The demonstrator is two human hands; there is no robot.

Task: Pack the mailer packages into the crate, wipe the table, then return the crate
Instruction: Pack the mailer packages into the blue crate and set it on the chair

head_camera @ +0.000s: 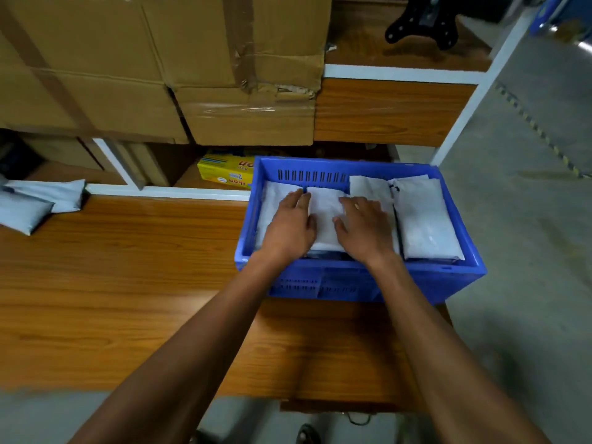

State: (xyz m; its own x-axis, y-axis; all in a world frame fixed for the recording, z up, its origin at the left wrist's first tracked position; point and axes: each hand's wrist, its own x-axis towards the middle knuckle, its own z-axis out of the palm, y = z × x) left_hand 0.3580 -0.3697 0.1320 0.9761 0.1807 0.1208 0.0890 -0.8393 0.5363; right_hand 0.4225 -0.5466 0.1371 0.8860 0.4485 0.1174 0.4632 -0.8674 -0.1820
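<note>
Hands, left point(290, 227) and right point(365, 230), press flat, each grip open, on a mailer package point(325, 216) inside the blue crate point(448, 274).

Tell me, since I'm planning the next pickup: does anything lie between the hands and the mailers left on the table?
Nothing visible does. Both hands, left and right, press mailers inside the blue crate; bare wooden tabletop runs from there to the remaining mailers at its far left.

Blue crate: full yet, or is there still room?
Cannot tell. White mailers cover the floor of the blue crate, below its rim; both hands press one flat. Two more wait on the table.
</note>
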